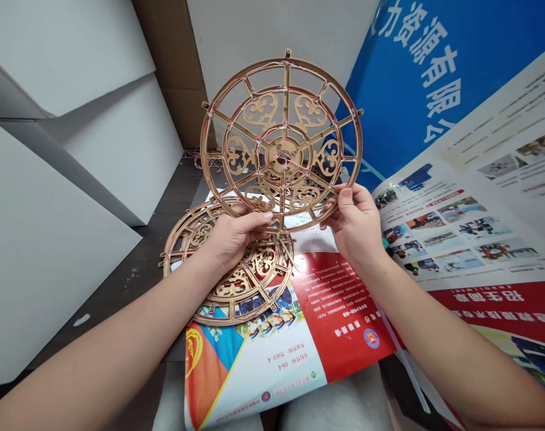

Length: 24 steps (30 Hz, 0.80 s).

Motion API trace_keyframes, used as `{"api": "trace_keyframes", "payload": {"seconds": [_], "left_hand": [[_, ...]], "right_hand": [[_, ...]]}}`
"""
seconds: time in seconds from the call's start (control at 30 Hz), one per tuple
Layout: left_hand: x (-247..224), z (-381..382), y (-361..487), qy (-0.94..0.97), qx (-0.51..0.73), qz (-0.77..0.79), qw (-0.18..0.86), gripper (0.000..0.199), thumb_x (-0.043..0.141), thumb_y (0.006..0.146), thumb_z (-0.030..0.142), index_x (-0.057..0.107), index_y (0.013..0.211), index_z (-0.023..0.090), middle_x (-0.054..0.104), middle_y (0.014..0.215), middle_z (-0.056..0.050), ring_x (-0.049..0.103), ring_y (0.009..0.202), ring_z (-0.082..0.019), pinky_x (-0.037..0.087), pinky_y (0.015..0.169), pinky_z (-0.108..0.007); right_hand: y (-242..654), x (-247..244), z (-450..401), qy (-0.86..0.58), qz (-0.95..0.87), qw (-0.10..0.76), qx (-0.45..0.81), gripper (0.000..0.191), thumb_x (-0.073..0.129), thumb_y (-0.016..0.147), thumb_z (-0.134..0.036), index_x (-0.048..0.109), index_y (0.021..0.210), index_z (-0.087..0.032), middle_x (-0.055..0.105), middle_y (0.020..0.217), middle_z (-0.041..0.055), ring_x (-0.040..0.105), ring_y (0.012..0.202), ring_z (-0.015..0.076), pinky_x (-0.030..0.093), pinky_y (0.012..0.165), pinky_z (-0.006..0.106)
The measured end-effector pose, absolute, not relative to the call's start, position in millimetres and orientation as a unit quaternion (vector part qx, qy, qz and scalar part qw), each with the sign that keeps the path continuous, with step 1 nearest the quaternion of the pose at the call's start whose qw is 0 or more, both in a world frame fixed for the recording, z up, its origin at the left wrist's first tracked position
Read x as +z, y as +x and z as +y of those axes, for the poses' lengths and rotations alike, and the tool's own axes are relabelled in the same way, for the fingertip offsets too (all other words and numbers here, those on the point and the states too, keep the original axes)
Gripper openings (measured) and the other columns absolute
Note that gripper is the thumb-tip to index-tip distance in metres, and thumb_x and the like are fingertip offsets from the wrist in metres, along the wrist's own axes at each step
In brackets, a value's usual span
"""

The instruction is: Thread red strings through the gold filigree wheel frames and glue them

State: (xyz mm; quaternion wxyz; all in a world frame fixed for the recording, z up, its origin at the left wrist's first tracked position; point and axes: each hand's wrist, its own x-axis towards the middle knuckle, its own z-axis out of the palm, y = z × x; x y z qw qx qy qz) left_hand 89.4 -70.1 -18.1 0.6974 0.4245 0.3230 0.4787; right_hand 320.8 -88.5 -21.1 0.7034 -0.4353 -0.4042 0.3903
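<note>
Both hands hold up a round gold openwork frame (pixel 285 130), tilted to face me. It has rings, spokes, scrollwork panels and a hub, with reddish wires running along its rings and spokes. My left hand (pixel 234 236) is closed on the lower left rim, thumb in front. My right hand (pixel 354 215) grips the lower right rim between thumb and fingers. Beneath my left hand, similar gold frames (pixel 232 308) lie on a printed poster (pixel 344 335), partly hidden by my forearm and the raised frame.
White boxes (pixel 106 143) stand at the left on a dark table (pixel 120 281). Thin reddish wires (pixel 194 157) lie behind the frames. A blue board (pixel 492 60) and printed sheets (pixel 479 155) lean at the right. A small white scrap (pixel 81 320) lies at the left.
</note>
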Motion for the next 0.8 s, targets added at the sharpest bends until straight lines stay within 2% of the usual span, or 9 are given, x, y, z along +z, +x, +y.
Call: {"api": "trace_keyframes", "payload": {"seconds": [0.23, 0.43, 0.8], "left_hand": [[-17.5, -67.3, 89.6, 0.399, 0.495, 0.323, 0.701, 0.022, 0.09, 0.071, 0.021, 0.079, 0.089, 0.017, 0.076, 0.088, -0.003, 0.071, 0.075, -0.017, 0.06, 0.071, -0.029], [-15.3, -67.3, 90.7, 0.395, 0.496, 0.313, 0.707, 0.025, 0.088, 0.074, 0.021, 0.079, 0.096, 0.016, 0.078, 0.096, -0.005, 0.073, 0.078, -0.019, 0.06, 0.073, -0.032], [-14.8, -64.5, 89.6, 0.391, 0.495, 0.315, 0.709, 0.025, 0.089, 0.072, 0.019, 0.079, 0.095, 0.017, 0.078, 0.094, -0.004, 0.073, 0.076, -0.017, 0.059, 0.073, -0.03]], "right_hand": [[320.6, -23.8, -89.1, -0.427, -0.44, 0.689, 0.387, 0.036, 0.077, 0.088, -0.06, 0.061, 0.102, -0.031, 0.058, 0.077, -0.0045, 0.059, 0.061, 0.0124, 0.051, 0.047, 0.024], [318.7, -21.6, -89.6, -0.428, -0.422, 0.697, 0.391, 0.039, 0.081, 0.084, -0.059, 0.061, 0.1, -0.03, 0.06, 0.075, -0.0045, 0.059, 0.061, 0.012, 0.05, 0.046, 0.023], [317.2, -22.6, -88.9, -0.433, -0.418, 0.693, 0.396, 0.042, 0.082, 0.082, -0.061, 0.061, 0.098, -0.029, 0.061, 0.075, -0.0054, 0.06, 0.058, 0.0111, 0.049, 0.044, 0.023]]}}
